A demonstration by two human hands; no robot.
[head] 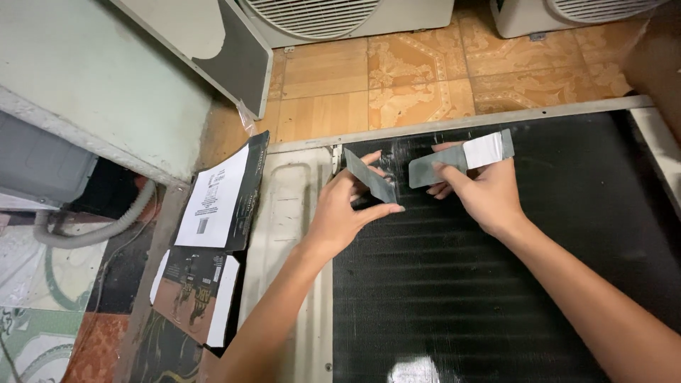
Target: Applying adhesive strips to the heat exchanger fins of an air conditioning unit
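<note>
Pinching grey strip [369,176]: left hand [340,213] | right hand [486,195]: taped strip [461,157]

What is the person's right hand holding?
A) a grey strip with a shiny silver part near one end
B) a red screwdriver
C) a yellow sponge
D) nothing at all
A: the right hand pinches a flat grey strip with a shiny silver patch, above the dark finned panel.

Just one head cam, looked steeply down from close above the black condenser coil [496,284], tiled floor [397,78] at 12 o'clock.
</note>
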